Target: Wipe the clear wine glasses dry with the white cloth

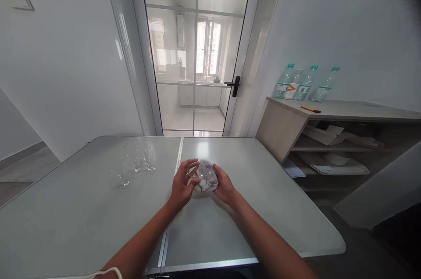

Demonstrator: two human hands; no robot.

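Observation:
Over the middle of the table, my left hand is closed round a small clear drinking glass, its round rim turned toward me. A crumpled pale grey cloth is gripped in my right hand. The cloth lies against the far side of the glass, and the two hands are close together. Part of the glass is hidden by the fingers and the cloth. To the left, several clear stemmed glasses stand on the table, one of them nearer to me.
The pale table has a metal seam running through it. A wooden shelf unit at the right bears several plastic bottles and an orange-red pen-like object. Behind the table is a glass door with a black handle.

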